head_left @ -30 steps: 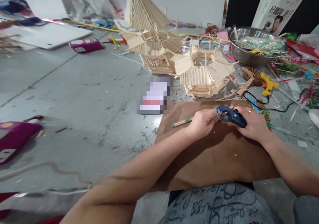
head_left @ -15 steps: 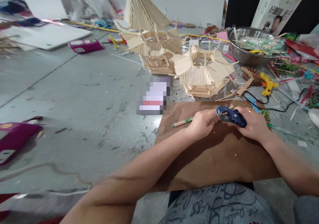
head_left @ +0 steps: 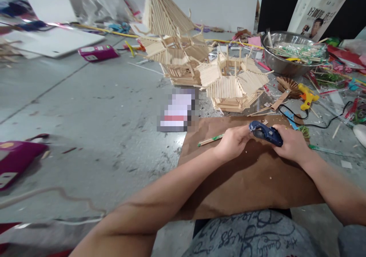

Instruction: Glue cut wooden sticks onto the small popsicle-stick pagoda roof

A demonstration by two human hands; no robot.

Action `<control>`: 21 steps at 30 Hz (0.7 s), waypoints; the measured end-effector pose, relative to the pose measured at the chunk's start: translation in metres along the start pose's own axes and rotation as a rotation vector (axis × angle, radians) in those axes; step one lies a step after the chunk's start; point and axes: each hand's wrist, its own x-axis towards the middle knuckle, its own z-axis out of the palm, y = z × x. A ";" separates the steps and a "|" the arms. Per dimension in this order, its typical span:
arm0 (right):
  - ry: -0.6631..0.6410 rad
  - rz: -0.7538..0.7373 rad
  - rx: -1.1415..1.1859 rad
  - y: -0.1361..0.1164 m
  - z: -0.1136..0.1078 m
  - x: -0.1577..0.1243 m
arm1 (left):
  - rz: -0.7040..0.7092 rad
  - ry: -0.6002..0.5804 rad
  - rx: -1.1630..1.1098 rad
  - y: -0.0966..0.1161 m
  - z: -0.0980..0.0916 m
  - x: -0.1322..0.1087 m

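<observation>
My left hand (head_left: 233, 142) is closed on a thin wooden stick (head_left: 208, 140) with a green stripe. The stick lies across a brown board (head_left: 246, 180) on my lap and its right end reaches into the jaws of a dark blue cutter (head_left: 265, 133). My right hand (head_left: 291, 144) grips that cutter from the right. Small wood crumbs lie on the board near both hands.
Beyond the board stand two stick-built pagoda models, one low (head_left: 233, 83) and one tall (head_left: 171, 39). A steel bowl (head_left: 286, 64) of sticks, a yellow glue gun (head_left: 307, 95) with black cord, and craft scraps crowd the right. Magenta packs (head_left: 98, 52) lie on the grey floor at left.
Hardly anything moved; my right hand and the cutter shifted very slightly, and the stick stays in the jaws.
</observation>
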 end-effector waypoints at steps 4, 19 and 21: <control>-0.012 0.012 0.028 -0.001 -0.001 0.002 | -0.054 -0.011 -0.040 0.002 0.000 0.001; -0.040 0.060 0.003 -0.001 0.000 0.004 | -0.119 0.004 -0.089 -0.001 0.005 0.003; -0.037 0.064 0.001 -0.002 0.001 0.004 | -0.120 0.002 -0.092 -0.001 0.005 0.003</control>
